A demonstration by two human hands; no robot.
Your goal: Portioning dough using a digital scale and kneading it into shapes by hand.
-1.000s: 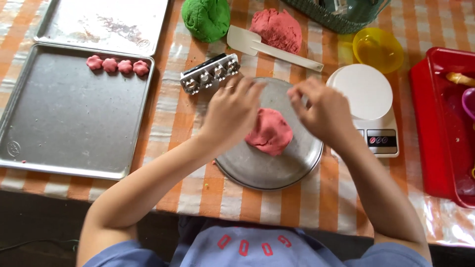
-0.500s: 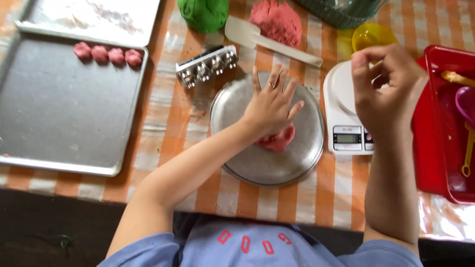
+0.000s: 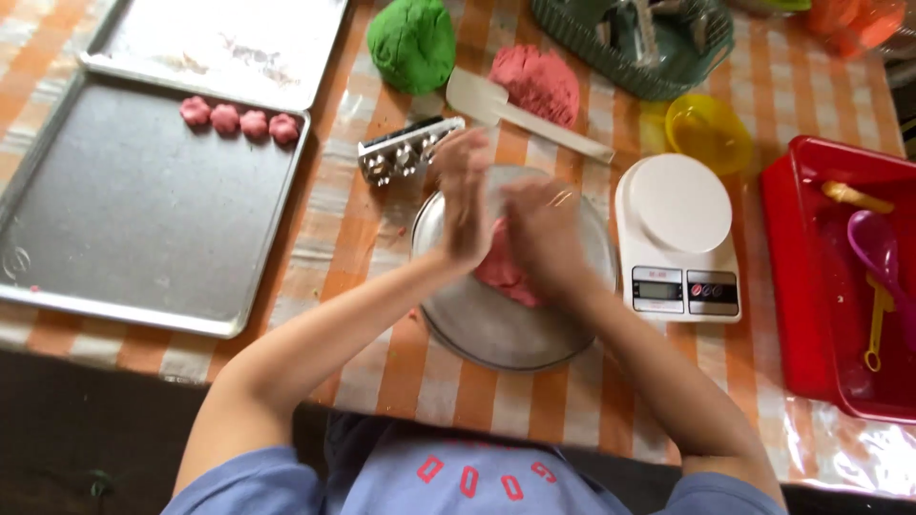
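My left hand (image 3: 465, 195) and my right hand (image 3: 539, 234) are held palm to palm, fingers stretched out, just above a round metal plate (image 3: 496, 348). Both are blurred. A lump of pink dough (image 3: 498, 272) lies on the plate under them. Whether anything is pressed between the palms is hidden. A metal mould (image 3: 405, 151) lies just left of my left hand. A white kitchen scale (image 3: 677, 205) stands right of the plate.
On the left a baking tray (image 3: 124, 238) holds several pink flower-shaped pieces (image 3: 239, 121), with a second tray (image 3: 219, 43) behind. At the back are green dough (image 3: 412, 43), pink dough (image 3: 536, 81), a white scraper (image 3: 477, 98), a yellow bowl (image 3: 708, 132) and a green basket (image 3: 630, 48). A red tub (image 3: 840, 277) holds a purple spoon (image 3: 873, 243).
My right hand has come back from beside the scale to the plate. My left hand has lifted off the pink lump, and the two palms have met.
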